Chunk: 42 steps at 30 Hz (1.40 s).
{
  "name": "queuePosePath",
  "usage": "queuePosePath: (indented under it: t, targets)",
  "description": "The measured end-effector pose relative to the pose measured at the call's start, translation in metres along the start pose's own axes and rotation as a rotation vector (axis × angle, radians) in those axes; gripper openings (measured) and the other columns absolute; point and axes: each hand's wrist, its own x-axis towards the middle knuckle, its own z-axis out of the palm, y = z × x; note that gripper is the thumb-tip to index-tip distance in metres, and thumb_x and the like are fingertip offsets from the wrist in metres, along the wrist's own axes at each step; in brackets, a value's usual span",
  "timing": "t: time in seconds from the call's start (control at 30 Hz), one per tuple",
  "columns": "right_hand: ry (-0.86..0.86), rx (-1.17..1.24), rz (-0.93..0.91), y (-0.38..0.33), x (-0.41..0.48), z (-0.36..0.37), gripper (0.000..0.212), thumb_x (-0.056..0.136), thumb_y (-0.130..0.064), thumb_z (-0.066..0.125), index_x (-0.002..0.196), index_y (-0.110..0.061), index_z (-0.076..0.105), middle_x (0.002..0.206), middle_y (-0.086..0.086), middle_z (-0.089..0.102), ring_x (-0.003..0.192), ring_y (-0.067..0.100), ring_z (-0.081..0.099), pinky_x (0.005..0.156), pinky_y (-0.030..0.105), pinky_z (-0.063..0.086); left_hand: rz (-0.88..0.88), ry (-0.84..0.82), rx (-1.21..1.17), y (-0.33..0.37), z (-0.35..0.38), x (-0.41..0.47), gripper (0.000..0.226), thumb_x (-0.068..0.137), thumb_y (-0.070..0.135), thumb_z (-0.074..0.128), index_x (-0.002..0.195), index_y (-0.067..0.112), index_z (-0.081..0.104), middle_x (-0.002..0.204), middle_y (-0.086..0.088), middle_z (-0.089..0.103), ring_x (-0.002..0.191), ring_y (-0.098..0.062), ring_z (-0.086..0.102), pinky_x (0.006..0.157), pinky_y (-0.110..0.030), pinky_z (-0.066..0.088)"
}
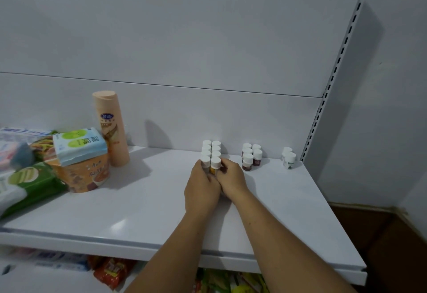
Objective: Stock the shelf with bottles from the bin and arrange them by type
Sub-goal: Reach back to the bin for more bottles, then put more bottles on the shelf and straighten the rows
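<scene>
Left hand (202, 187) and right hand (231, 178) touching, each curled round front pair of bottle block (211, 151), mid-shelf (138, 200). Brown-label bottles (251, 156) at block's 3 o'clock, green-label pair (288, 159) beyond.

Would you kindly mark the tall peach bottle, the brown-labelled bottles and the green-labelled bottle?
tall peach bottle (111, 128), head view, label.
brown-labelled bottles (248, 157), head view, front cap.
green-labelled bottle (290, 156), head view, cap.
</scene>
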Motion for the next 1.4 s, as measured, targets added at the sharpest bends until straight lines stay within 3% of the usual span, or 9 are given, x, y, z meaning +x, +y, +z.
queuePosePath:
  t: [0.27,0.43,0.53,0.6,0.63,0.7,0.8,1.03,1.4]
  targets:
    - [-0.006,-0.018,0.028,-0.007,-0.004,-0.002,0.008,0.095,-0.022,0.062,0.097,-0.019,0.069,0.089,-0.005,0.074,0.086,0.018,0.068,0.078,0.035,0.054,-0.001,0.003,0.011,0.000,0.000,0.000,0.023,0.093,0.016,0.049,0.109,0.032,0.051,0.102,0.010,0.064,0.089,-0.015,0.062,0.076,-0.035,0.047]
    - [-0.063,-0.077,0.071,-0.022,-0.011,-0.011,0.012,0.099,-0.024,0.058,0.088,-0.024,0.055,0.081,-0.010,0.059,0.080,0.015,0.056,0.060,0.022,0.036,0.002,0.025,-0.030,0.000,0.000,0.001,0.021,0.095,0.015,0.051,0.113,0.025,0.055,0.104,0.008,0.064,0.088,-0.009,0.061,0.070,-0.028,0.043]
    - [-0.068,-0.161,0.096,-0.026,-0.022,-0.019,0.024,0.099,-0.024,0.057,0.081,-0.024,0.042,0.079,-0.007,0.050,0.074,0.016,0.050,0.058,0.025,0.032,-0.025,0.026,-0.069,0.003,-0.006,-0.001,0.027,0.101,0.015,0.053,0.127,0.018,0.055,0.123,0.008,0.058,0.107,-0.016,0.060,0.083,-0.026,0.042]
    - [-0.102,-0.227,0.103,-0.028,-0.034,-0.030,0.008,0.098,-0.020,0.056,0.104,-0.016,0.054,0.096,-0.001,0.058,0.091,0.024,0.057,0.066,0.026,0.038,-0.054,-0.010,-0.084,0.002,-0.013,0.003,0.046,0.103,0.017,0.054,0.148,0.010,0.047,0.148,-0.007,0.051,0.134,-0.026,0.052,0.099,-0.029,0.039]
    - [-0.117,-0.248,0.093,-0.030,-0.042,-0.038,0.030,0.097,-0.018,0.057,0.127,-0.012,0.054,0.113,0.003,0.061,0.105,0.026,0.059,0.075,0.028,0.042,-0.070,-0.031,-0.090,0.003,-0.018,0.003,0.052,0.104,0.020,0.054,0.154,0.008,0.042,0.155,-0.011,0.047,0.141,-0.028,0.047,0.105,-0.031,0.037]
    - [-0.127,-0.262,0.049,-0.037,-0.062,-0.058,0.060,0.097,-0.022,0.060,0.153,-0.016,0.040,0.145,0.005,0.052,0.130,0.025,0.052,0.095,0.030,0.043,-0.048,-0.064,-0.078,0.011,-0.034,-0.003,0.056,0.106,0.030,0.056,0.155,0.008,0.042,0.154,-0.009,0.049,0.138,-0.027,0.050,0.106,-0.032,0.039]
    - [-0.122,-0.349,-0.075,-0.049,-0.098,-0.091,0.066,0.099,-0.036,0.060,0.158,-0.023,0.034,0.160,0.001,0.039,0.147,0.022,0.035,0.116,0.038,0.037,0.173,-0.106,0.033,0.027,-0.063,-0.033,0.047,0.105,0.037,0.059,0.148,0.020,0.052,0.136,0.011,0.056,0.120,-0.013,0.056,0.097,-0.032,0.045]
    - [-0.017,-0.450,-0.282,-0.038,-0.240,-0.141,0.059,0.099,-0.046,0.061,0.153,-0.032,0.041,0.150,-0.011,0.046,0.141,0.009,0.033,0.117,0.033,0.033,0.521,-0.138,0.254,0.030,-0.108,-0.175,0.045,0.102,0.045,0.060,0.145,0.034,0.051,0.141,0.015,0.056,0.131,-0.008,0.053,0.104,-0.033,0.048]
    - [-0.162,-0.323,0.112,0.136,-0.427,-0.119,0.048,0.095,-0.029,0.073,0.140,-0.021,0.058,0.131,0.000,0.059,0.125,0.018,0.052,0.108,0.035,0.045,0.207,-0.614,0.320,-0.128,-0.035,-0.338,0.041,0.097,0.046,0.062,0.131,0.023,0.063,0.121,0.003,0.067,0.102,-0.015,0.064,0.084,-0.035,0.055]
